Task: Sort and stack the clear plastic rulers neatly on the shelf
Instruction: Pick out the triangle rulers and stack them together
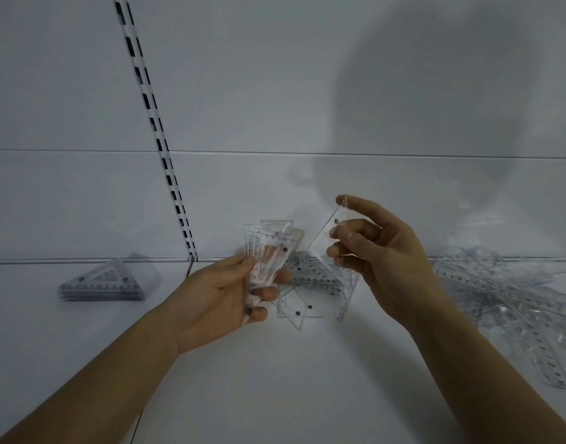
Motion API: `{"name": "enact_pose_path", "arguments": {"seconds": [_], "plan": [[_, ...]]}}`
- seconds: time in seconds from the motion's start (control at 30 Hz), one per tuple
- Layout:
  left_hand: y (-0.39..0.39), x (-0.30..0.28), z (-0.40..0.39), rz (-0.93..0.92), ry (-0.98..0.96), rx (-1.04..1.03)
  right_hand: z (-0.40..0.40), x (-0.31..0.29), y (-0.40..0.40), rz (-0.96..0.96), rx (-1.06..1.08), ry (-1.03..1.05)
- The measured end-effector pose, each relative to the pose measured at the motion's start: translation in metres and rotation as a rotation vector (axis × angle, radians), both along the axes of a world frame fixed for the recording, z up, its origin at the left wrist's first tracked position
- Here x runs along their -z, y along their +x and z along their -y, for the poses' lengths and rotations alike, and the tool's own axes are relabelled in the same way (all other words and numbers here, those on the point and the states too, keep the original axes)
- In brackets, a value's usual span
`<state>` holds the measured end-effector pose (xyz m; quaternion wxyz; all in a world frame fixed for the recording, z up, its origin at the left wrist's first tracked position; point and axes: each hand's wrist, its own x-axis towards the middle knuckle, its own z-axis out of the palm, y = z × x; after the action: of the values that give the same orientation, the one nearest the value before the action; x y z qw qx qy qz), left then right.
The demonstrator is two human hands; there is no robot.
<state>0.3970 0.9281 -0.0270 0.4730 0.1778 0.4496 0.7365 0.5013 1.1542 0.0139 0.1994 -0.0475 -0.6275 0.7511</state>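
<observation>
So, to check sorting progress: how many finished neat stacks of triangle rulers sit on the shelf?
1: the neat triangle stack at far left on the shelf. The rest are held in the left hand and right hand, or loose; more may be out of frame.

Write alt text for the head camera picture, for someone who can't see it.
Over a white shelf, the left hand grips a fanned bunch of clear plastic rulers while the right hand pinches one clear triangular ruler. A neat stack of clear triangles sits at left; loose rulers lie jumbled at right.
</observation>
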Motion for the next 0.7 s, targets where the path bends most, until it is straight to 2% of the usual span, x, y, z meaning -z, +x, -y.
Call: {"name": "enact_pose_path", "arguments": {"seconds": [0.1,0.3,0.37,0.53,0.63,0.7], "plan": [[0.001,0.0,0.0,0.006,0.021,0.016,0.002,0.001,-0.002,0.066,0.05,-0.006],[-0.008,-0.014,0.007,0.039,-0.015,-0.08,0.0,0.001,-0.002,0.136,0.038,-0.211],[-0.008,-0.019,0.01,-0.047,-0.029,-0.156,0.006,0.003,-0.003,0.135,0.018,-0.176],[-0.013,-0.053,0.032,-0.382,-0.13,-0.369,0.029,0.012,-0.004,0.174,0.116,0.134],[-0.01,-0.065,0.059,-0.632,-0.361,-0.526,0.047,0.006,-0.007,0.161,0.134,0.116],[0.0,-0.06,0.074,-0.692,-0.482,-0.492,0.064,0.0,-0.011,0.144,0.104,0.057]]}}
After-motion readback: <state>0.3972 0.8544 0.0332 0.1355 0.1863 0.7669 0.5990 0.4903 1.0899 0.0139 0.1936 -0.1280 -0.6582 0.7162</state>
